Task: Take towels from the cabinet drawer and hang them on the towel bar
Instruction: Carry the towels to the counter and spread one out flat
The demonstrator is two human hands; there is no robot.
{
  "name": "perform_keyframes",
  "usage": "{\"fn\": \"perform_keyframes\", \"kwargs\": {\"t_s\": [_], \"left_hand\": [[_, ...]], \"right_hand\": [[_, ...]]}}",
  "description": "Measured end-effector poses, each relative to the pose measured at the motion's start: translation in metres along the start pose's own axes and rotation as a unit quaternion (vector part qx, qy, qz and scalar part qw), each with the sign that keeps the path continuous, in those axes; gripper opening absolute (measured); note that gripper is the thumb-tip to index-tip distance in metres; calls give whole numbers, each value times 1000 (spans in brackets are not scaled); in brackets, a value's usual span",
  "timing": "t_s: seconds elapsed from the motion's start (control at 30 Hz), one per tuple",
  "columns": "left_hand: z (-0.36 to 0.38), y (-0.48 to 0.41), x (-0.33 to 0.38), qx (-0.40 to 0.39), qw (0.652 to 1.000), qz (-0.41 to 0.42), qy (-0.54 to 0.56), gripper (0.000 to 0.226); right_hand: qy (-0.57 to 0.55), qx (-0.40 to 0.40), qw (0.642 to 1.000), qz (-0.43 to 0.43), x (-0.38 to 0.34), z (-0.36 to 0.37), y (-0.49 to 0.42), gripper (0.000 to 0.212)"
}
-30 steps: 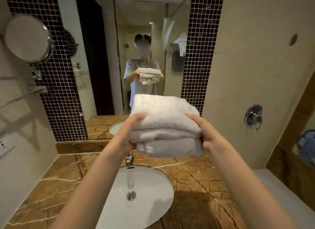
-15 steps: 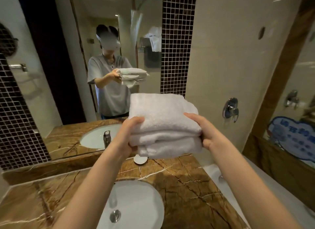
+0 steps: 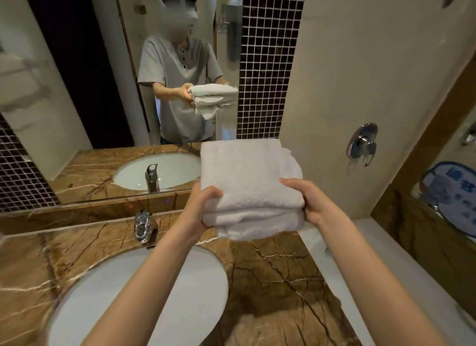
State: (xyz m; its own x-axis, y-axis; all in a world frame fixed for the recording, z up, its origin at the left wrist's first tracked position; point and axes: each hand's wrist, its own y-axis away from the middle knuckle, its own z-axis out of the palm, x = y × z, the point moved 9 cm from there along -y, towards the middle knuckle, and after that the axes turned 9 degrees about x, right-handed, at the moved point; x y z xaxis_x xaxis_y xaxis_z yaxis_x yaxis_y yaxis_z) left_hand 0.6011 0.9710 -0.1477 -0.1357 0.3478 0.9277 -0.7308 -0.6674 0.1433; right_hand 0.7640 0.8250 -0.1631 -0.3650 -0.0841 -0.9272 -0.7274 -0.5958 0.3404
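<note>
Above the counter, just right of the sink, I have the folded white towels held up in the air as one stack, clear of the marble. My left hand grips the stack's left end and my right hand its right end, thumbs on top and the fingers tucked out of sight beneath. What has changed in the last second is the view, not the grip: the hands hold the stack just as they did, while my head has swung to the right, so the sink and faucet have slid off to the left, the round shaving mirror has dropped out of frame, and the wall valve and the white tub edge now sit much nearer the middle. I read that as the fetching part being done and the carry under way. No towel bar shows plainly yet, so I judge nothing is ready to hang
</note>
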Motion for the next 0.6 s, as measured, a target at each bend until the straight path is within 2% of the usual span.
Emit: {"fn": "perform_keyframes", "kwargs": {"t_s": [0.17, 0.3, 0.47, 0.6], "left_hand": [[-14, -20, -56, 62, 997, -50, -22, 69], [-29, -30, -98, 104, 990, -88, -25, 73], [-46, -36, -142, 139, 983, -116, -22, 75], [-54, -43, -173, 145, 982, -115, -21, 70]], "right_hand": [[14, -7, 999, 49, 41, -19, -35, 30], [20, -22, 997, 75, 70, -28, -58, 13], [16, -21, 992, 126, 119, -39, -83, 33], [18, -29, 987, 157, 152, -44, -98, 34]]}}
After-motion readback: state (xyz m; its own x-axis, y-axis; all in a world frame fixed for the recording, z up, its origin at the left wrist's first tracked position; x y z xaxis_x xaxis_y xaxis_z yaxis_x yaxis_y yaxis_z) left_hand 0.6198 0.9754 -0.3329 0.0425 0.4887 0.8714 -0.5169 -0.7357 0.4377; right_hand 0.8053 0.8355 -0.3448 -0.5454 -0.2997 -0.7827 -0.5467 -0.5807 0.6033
